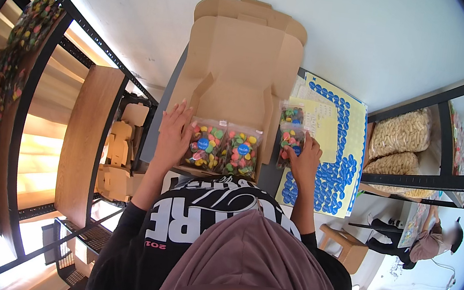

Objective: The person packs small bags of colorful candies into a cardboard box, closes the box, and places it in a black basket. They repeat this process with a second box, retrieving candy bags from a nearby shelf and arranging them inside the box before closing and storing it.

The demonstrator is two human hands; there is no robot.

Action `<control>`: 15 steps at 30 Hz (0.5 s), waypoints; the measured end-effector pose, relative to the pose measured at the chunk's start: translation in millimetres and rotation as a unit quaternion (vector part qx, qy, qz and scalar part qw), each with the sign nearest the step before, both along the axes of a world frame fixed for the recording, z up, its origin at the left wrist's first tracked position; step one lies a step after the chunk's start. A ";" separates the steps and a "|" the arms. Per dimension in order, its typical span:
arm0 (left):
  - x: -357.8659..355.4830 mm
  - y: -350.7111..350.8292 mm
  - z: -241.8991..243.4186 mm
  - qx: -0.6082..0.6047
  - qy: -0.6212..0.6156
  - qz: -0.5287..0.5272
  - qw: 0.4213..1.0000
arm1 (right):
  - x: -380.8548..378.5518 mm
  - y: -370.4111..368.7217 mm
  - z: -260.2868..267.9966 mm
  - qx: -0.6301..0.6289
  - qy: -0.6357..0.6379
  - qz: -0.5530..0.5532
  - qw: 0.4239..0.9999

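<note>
An unfolded brown cardboard mailer box [243,55] lies before me with its lid raised at the back. Two clear zip bags of colourful candies, a left bag [203,159] and a middle bag [242,163], sit side by side in its front part, each with a round blue sticker. My left hand [176,134] rests at the box's left side, fingers spread, by the left bag's edge. To the right of the box, my right hand [306,156] grips a third candy bag [288,136], thumb on its front. Behind it lies another candy bag [292,114].
Yellow sheets of round blue stickers [327,183] cover the table's right side. At the left, a metal rack [88,145] holds many candy bags [1,116]. A right-hand shelf carries bags of pale puffed snacks [401,129]. A wooden stool [343,245] and a seated person [428,245] are at lower right.
</note>
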State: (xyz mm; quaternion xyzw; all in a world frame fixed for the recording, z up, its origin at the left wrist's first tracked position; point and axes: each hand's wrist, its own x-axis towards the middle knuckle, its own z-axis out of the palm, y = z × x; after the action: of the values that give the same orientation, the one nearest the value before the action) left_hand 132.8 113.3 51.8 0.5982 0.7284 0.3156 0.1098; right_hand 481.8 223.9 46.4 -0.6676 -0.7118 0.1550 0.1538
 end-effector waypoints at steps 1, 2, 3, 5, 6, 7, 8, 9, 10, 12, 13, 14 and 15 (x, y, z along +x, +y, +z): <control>-1.6 1.3 -1.7 -0.007 -0.008 -0.004 1.000 | 3.3 2.0 -3.4 0.006 0.034 0.003 0.999; -2.7 2.8 -3.1 -0.015 -0.016 -0.008 1.000 | 6.9 4.5 -10.3 0.013 0.069 0.007 0.998; -3.2 4.4 -3.2 -0.022 -0.023 -0.011 0.999 | 5.9 6.2 -9.4 0.019 0.104 0.011 0.994; 1.5 6.5 -3.1 -0.037 -0.020 -0.010 0.999 | 7.5 11.8 -2.3 -0.009 0.123 0.004 0.992; 2.5 7.8 -1.5 -0.044 -0.017 -0.009 0.999 | 4.7 15.6 2.4 -0.023 0.134 0.000 0.991; 3.3 8.8 -2.4 -0.040 -0.012 -0.011 0.999 | 4.8 21.0 3.8 -0.019 0.138 0.009 0.990; 4.0 9.8 -5.3 -0.037 -0.008 -0.014 0.999 | 7.1 27.8 5.1 -0.016 0.142 0.018 0.990; 4.5 11.2 -5.6 -0.033 -0.004 -0.018 0.999 | 6.4 32.9 8.6 -0.013 0.145 0.026 0.989; 3.7 12.3 -5.1 -0.032 -0.006 -0.021 0.999 | 4.0 38.0 12.3 -0.016 0.164 0.039 0.985; 2.6 16.0 -3.2 -0.028 -0.012 -0.026 0.999 | -0.5 50.2 26.0 -0.020 0.203 0.067 0.977; 2.1 18.0 -2.2 -0.026 -0.019 -0.030 0.999 | -6.9 54.7 36.6 -0.028 0.245 0.091 0.965; 1.4 20.3 -1.1 -0.023 -0.026 -0.034 0.999 | -16.6 58.1 47.8 -0.036 0.287 0.115 0.950; 1.7 22.2 0.2 -0.022 -0.033 -0.039 0.998 | -26.4 60.6 56.8 -0.044 0.327 0.137 0.934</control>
State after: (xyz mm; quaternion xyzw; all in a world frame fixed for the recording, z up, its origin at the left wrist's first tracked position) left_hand 134.5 135.5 52.0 0.6129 0.7071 0.3149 0.1589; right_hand 455.4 284.5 103.2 -0.4816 -0.6993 0.4158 0.3258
